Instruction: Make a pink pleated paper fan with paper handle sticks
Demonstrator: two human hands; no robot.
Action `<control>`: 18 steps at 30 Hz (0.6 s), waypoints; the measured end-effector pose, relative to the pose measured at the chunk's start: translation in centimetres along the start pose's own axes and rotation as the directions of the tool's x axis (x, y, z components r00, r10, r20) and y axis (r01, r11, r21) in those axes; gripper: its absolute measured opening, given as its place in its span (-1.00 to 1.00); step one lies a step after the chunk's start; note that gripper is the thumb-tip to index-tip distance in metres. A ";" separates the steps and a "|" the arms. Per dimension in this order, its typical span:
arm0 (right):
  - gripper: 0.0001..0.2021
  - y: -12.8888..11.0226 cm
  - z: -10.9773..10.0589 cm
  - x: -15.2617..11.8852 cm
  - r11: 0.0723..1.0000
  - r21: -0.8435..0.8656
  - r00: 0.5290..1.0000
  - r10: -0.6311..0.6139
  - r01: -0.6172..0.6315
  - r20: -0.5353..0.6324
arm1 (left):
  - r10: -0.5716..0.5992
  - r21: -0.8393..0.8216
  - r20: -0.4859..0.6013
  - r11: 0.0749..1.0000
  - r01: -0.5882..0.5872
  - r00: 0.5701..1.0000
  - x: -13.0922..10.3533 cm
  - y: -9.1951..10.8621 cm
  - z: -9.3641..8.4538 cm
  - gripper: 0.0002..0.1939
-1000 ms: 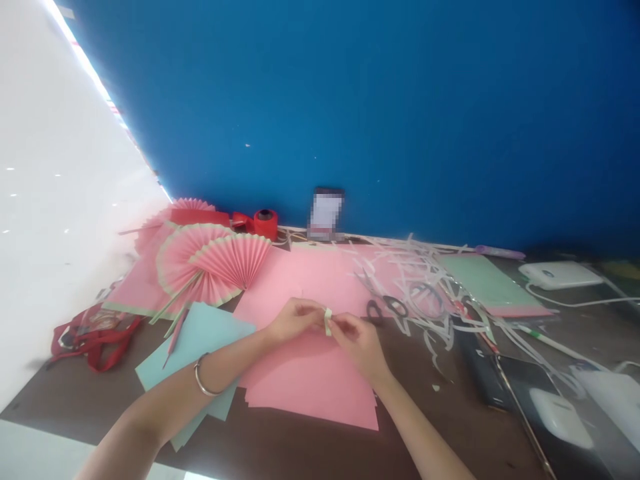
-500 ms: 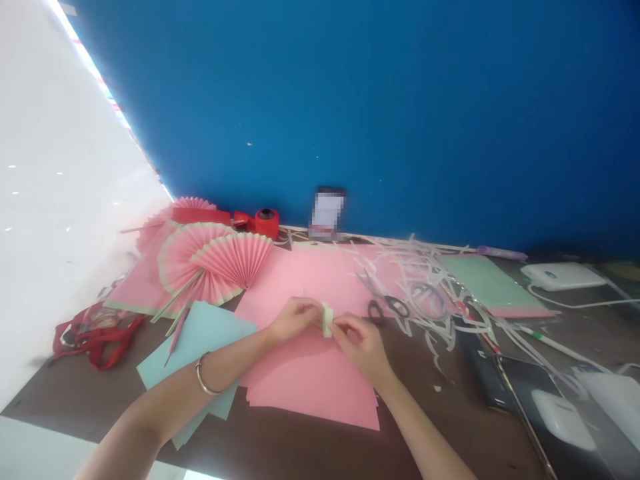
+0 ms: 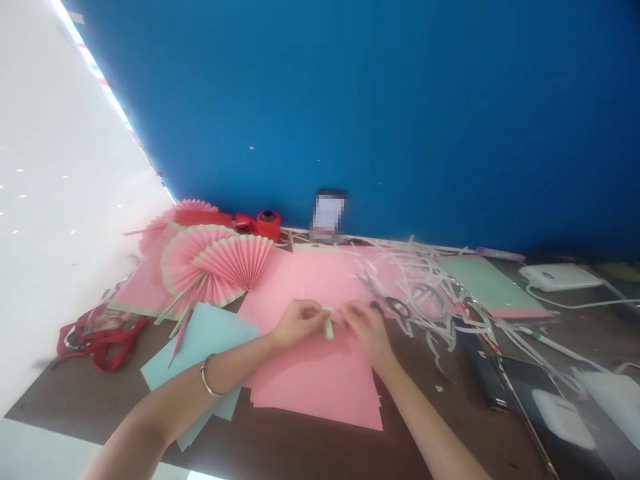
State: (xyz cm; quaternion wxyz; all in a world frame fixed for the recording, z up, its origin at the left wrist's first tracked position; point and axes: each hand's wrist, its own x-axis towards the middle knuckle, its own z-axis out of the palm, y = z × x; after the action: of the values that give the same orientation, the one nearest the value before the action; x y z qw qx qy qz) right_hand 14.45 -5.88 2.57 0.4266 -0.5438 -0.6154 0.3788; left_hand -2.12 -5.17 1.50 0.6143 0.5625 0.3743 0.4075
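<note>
Pale-green strip [image 3: 329, 329] | pinched by left fingers [image 3: 314, 311] | right fingers [image 3: 354, 316] just beside it (hold unclear)

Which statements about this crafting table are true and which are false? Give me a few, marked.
1. The left hand holds a pale green strip. True.
2. A bracelet circles the right forearm. False: the bracelet circles the left forearm.
3. The pleated fans are pink with pale green edges. True.
4. The right hand grips scissors. False: the scissors lie beyond the right hand.
5. The panel behind the table is red. False: the panel is blue.
</note>
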 end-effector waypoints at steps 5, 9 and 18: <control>-0.87 0.4 1.6 4.0 0.940 -0.331 0.995 -0.096 0.085 -0.017 | 0.258 0.400 0.206 0.858 -0.322 0.944 -1.3 -0.6 -0.7 -0.78; -0.89 0.3 5.3 5.9 0.835 -0.523 0.984 -0.125 0.173 0.127 | 0.375 0.458 0.160 0.791 -0.405 0.913 -1.1 -0.9 -1.1 -0.80; -0.85 2.1 -0.4 6.2 0.737 -0.669 0.995 -0.093 0.100 0.046 | 0.307 0.277 -0.081 0.921 -0.275 0.948 -0.6 0.9 -0.6 -0.74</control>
State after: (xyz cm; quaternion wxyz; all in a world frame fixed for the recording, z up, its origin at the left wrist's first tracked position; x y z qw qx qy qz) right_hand 15.29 0.51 1.46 0.2188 -0.6263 -0.7397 0.1127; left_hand -2.92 -5.45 2.32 0.4427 0.6621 0.3742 0.4750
